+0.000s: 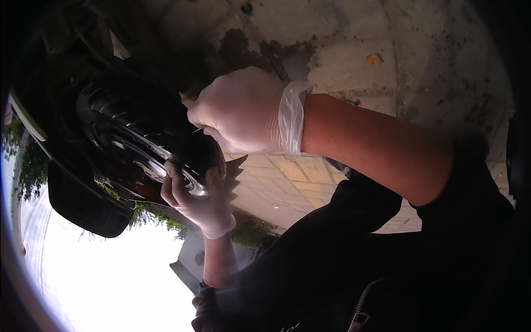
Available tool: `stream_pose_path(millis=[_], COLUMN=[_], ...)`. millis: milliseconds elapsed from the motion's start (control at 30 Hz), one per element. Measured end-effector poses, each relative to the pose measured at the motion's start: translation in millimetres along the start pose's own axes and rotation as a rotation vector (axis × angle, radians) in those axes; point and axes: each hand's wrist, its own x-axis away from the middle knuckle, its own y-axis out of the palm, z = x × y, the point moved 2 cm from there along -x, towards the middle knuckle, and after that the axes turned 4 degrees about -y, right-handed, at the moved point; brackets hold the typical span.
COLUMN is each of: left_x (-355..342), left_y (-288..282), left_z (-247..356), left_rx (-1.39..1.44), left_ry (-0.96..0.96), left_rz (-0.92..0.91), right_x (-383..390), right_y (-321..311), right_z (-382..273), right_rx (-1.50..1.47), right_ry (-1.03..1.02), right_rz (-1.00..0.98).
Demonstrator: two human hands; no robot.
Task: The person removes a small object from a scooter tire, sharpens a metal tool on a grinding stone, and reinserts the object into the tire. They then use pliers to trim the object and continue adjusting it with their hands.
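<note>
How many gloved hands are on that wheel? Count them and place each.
2. The left hand grips the black wheel from below, at its rim; the right hand presses on its upper right edge.

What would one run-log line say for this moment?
left hand: gripping wheel rim from below | right hand: on tyre's edge | gloves: both

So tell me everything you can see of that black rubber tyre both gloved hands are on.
The black rubber tyre is ribbed with tread grooves and sits on a shiny dark metal rim, mostly in shadow under a black mudguard. It looks mounted, seen from an odd angle against the paved ground. The left hand in a white glove grips its lower edge; the gloved right hand presses on its side.
</note>
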Motion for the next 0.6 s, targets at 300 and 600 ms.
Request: stream_pose_path(millis=[300, 600], left_x=[0, 1], left_y=[-2, 0], left_z=[0, -2], left_rx=[-0.031, -0.038], left_ry=[-0.032, -0.033], left_rz=[-0.001, -0.014], right_x=[1, 24], right_y=[5, 32], right_z=[12, 8], right_rx=[-0.058, -0.136], right_ry=[-0.152, -0.115], right_rz=[0.053, 0.314])
